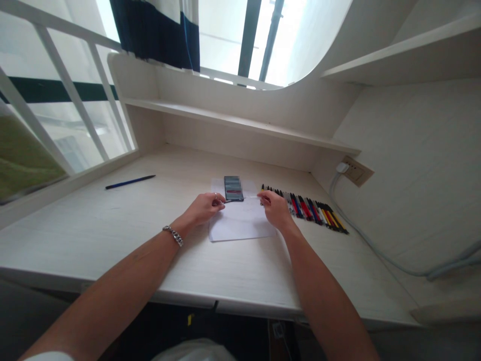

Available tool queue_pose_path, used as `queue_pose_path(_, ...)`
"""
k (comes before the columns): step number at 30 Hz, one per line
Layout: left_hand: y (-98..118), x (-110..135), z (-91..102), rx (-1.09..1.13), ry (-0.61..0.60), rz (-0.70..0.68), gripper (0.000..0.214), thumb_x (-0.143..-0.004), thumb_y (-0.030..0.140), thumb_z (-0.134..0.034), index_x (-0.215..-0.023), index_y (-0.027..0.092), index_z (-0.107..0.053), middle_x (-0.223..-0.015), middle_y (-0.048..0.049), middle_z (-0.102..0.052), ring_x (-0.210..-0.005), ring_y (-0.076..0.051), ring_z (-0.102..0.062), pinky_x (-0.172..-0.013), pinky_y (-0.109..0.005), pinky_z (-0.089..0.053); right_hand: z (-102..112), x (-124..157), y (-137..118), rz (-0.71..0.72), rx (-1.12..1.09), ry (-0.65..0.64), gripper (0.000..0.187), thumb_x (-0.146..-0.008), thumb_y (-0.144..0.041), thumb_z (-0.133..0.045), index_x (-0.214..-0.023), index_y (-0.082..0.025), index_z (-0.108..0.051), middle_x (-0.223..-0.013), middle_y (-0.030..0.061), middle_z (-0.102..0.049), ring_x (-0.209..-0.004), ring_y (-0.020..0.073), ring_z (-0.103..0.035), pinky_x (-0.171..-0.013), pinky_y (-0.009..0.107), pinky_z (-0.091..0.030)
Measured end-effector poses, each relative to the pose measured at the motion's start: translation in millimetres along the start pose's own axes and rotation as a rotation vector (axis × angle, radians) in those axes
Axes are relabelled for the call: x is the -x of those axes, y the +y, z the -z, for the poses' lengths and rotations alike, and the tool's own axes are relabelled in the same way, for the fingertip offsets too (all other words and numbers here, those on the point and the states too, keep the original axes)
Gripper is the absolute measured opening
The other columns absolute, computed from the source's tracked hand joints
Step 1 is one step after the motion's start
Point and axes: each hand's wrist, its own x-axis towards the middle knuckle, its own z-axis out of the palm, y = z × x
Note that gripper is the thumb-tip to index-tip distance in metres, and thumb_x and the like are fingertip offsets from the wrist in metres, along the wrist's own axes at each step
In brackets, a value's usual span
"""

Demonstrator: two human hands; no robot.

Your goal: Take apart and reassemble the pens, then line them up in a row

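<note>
My left hand point(207, 206) is closed in a pinch at the left side of some white paper point(242, 228), with a silver chain bracelet on the wrist. My right hand point(276, 206) pinches at the paper's right side, fingertips together. Between the two hands runs a slim pen-like stick point(251, 197), dark towards the left and pale towards the right; its ends are hidden in my fingers. Just behind it, on the paper, lies a dark grey-blue striped block point(233, 186) with a small red mark; its exact kind is too small to tell.
Several pens and markers point(310, 208) lie in a slanting row right of my right hand. A single blue pen point(130, 182) lies far left on the white desk point(124, 235). A cable point(356, 230) runs from a wall socket point(357, 171) down the right side. Shelves stand behind.
</note>
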Motion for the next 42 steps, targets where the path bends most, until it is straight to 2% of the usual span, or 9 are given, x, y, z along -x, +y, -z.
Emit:
queue_pose_path(9,0,1,-1.9,-0.005,-0.025,-0.026,0.024,-0.081,0.026,-0.066,-0.100,0.018,-0.076,-0.095,-0.0078,-0.077,-0.085,-0.020,-0.070,-0.079,-0.030,-0.051,-10,2,-2,0.061,-0.033,-0.031,0.026,-0.088,-0.009,-0.052,-0.100,-0.020,-0.072,-0.103,0.0072,-0.073,-0.096,0.0199,-0.066,-0.087,0.031,-0.048)
queue_pose_path(20,6,2,0.3,0.027,-0.010,-0.031,0.022,-0.080,0.028,-0.068,-0.098,0.020,-0.078,-0.094,-0.0066,-0.078,-0.083,-0.020,-0.070,-0.080,-0.031,-0.052,-5,4,-8,0.051,-0.027,-0.056,0.025,-0.087,-0.007,-0.055,-0.098,-0.021,-0.073,-0.102,0.0061,-0.074,-0.094,0.0192,-0.067,-0.087,0.031,-0.048)
queue_pose_path(27,13,4,0.1,0.070,-0.021,-0.036,0.023,-0.079,0.028,-0.068,-0.098,0.020,-0.078,-0.090,-0.0066,-0.077,-0.079,-0.019,-0.068,-0.077,-0.031,-0.052,-9,6,-16,0.072,-0.051,-0.091,0.024,-0.088,-0.010,-0.057,-0.099,-0.022,-0.074,-0.102,0.0055,-0.075,-0.092,0.0187,-0.068,-0.086,0.031,-0.049)
queue_pose_path(34,4,1,-1.3,0.043,-0.093,-0.110,0.027,-0.083,0.034,-0.064,-0.102,0.021,-0.077,-0.093,-0.0045,-0.078,-0.081,-0.018,-0.068,-0.075,-0.028,-0.048,-13,9,-19,0.122,-0.107,-0.081,0.024,-0.087,-0.010,-0.059,-0.098,-0.022,-0.076,-0.099,0.0053,-0.075,-0.091,0.0184,-0.068,-0.086,0.030,-0.050)
queue_pose_path(38,0,0,-1.4,0.047,-0.117,-0.103,0.027,-0.084,0.036,-0.063,-0.102,0.022,-0.077,-0.090,-0.0030,-0.078,-0.081,-0.018,-0.068,-0.072,-0.027,-0.048,-14,9,-16,0.098,-0.149,-0.071,0.021,-0.086,-0.013,-0.061,-0.096,-0.024,-0.077,-0.097,0.0036,-0.076,-0.088,0.0179,-0.069,-0.084,0.030,-0.051)
queue_pose_path(42,2,1,-0.8,0.080,-0.067,-0.096,0.026,-0.080,0.035,-0.066,-0.099,0.021,-0.078,-0.089,-0.0035,-0.078,-0.080,-0.018,-0.068,-0.073,-0.027,-0.049,-12,9,-16,0.019,-0.214,-0.103,0.016,-0.084,-0.017,-0.064,-0.094,-0.022,-0.075,-0.088,0.0025,-0.076,-0.078,0.0168,-0.069,-0.077,0.028,-0.052)
